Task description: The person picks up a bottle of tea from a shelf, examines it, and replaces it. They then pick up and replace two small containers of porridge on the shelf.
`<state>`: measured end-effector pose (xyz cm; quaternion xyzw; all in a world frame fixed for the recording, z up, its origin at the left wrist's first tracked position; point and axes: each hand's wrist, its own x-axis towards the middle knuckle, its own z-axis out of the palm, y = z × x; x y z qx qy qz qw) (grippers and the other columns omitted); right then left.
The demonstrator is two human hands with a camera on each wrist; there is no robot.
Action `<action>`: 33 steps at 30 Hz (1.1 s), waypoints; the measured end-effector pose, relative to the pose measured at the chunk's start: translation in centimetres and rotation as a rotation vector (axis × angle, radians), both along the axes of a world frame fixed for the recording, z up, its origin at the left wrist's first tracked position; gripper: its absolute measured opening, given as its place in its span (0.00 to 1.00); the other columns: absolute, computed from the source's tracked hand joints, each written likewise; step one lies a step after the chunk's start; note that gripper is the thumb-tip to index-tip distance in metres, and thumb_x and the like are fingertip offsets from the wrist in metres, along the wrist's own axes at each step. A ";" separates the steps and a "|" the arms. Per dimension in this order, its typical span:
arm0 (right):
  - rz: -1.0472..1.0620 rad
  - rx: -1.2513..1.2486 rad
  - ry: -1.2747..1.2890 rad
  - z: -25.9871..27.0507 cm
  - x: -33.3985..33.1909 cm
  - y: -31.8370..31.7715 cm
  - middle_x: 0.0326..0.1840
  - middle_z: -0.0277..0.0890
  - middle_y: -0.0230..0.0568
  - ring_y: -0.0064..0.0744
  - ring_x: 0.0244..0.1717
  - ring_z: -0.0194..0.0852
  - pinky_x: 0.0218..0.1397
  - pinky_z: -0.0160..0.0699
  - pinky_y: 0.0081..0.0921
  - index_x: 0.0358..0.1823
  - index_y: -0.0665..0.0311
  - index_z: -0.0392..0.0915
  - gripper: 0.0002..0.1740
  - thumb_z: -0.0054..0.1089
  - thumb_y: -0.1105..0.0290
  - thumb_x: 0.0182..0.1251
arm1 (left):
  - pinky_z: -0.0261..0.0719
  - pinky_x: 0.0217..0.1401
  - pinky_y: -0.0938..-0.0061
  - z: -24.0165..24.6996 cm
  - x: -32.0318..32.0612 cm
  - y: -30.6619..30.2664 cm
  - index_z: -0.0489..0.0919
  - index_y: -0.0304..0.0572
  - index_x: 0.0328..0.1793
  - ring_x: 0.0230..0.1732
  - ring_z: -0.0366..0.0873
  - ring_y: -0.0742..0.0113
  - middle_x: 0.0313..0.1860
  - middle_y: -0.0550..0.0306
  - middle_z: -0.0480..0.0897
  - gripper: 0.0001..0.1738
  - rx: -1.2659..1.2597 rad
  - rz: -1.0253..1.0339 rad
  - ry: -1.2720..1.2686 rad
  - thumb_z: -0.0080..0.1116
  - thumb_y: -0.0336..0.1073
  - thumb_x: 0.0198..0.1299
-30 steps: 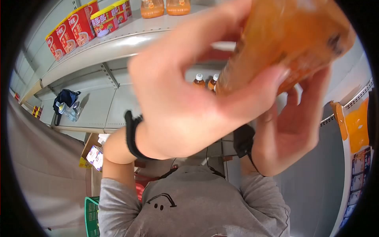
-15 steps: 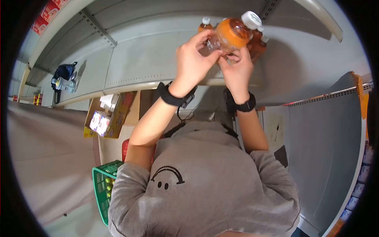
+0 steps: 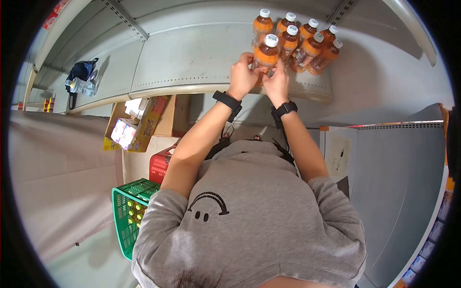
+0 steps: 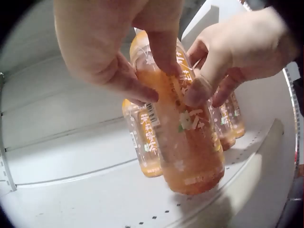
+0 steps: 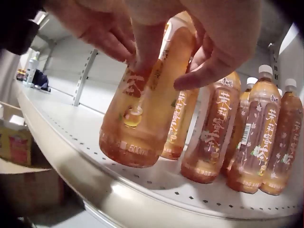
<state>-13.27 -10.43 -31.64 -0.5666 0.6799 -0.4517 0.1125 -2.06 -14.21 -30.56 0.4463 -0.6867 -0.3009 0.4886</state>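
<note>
An orange bottle with a white cap (image 3: 265, 56) stands nearly upright at the shelf's front edge, in front of several like bottles (image 3: 307, 54). My left hand (image 3: 243, 76) grips it from the left, and my right hand (image 3: 277, 85) grips it from the right. In the left wrist view, fingers and thumbs of both hands press on the label of the bottle (image 4: 190, 137). The right wrist view shows the bottle (image 5: 137, 118) slightly tilted near the shelf lip; whether its base touches the shelf I cannot tell.
The shelf (image 3: 192, 57) runs left to a dark bag (image 3: 81, 70) and a clear bottle (image 3: 82, 87). Below are an open carton (image 3: 152, 126), a red box (image 3: 159, 165) and a green basket (image 3: 126, 231) holding bottles. A grey panel (image 3: 398, 177) stands at the right.
Both hands have moved down and slightly left with the bottle, from above the shelf to its front edge. The bottle was tilted and now stands more upright; the row behind shows fully.
</note>
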 end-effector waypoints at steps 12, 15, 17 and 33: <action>-0.011 0.089 0.060 -2.8 -0.9 -2.6 0.48 0.67 0.55 0.51 0.46 0.69 0.45 0.71 0.39 0.56 0.66 0.56 0.35 0.62 0.76 0.44 | 0.81 0.39 0.72 -2.7 -1.0 -1.8 0.69 0.28 0.45 0.45 0.78 0.56 0.41 0.42 0.79 0.23 0.085 0.014 -0.032 0.65 0.24 0.41; -0.001 0.109 0.089 -2.2 -1.0 -3.0 0.47 0.68 0.55 0.51 0.45 0.70 0.44 0.71 0.39 0.55 0.67 0.56 0.35 0.62 0.75 0.44 | 0.80 0.41 0.71 -3.2 -1.4 -2.3 0.68 0.28 0.45 0.46 0.78 0.56 0.40 0.42 0.79 0.23 0.060 0.056 -0.043 0.65 0.25 0.42; 0.017 0.171 0.076 -1.9 -1.0 -3.3 0.49 0.66 0.57 0.56 0.47 0.68 0.46 0.70 0.42 0.57 0.67 0.54 0.36 0.61 0.76 0.45 | 0.79 0.42 0.70 -3.3 -1.4 -2.8 0.68 0.29 0.45 0.46 0.78 0.55 0.40 0.42 0.79 0.23 0.041 0.057 -0.058 0.65 0.26 0.42; -0.005 0.158 0.235 -2.7 -1.8 -6.6 0.51 0.65 0.56 0.55 0.39 0.73 0.39 0.73 0.44 0.57 0.67 0.50 0.34 0.57 0.71 0.49 | 0.77 0.45 0.69 -3.6 -1.7 -6.6 0.65 0.30 0.46 0.44 0.78 0.55 0.39 0.42 0.79 0.25 0.027 0.003 -0.169 0.65 0.29 0.43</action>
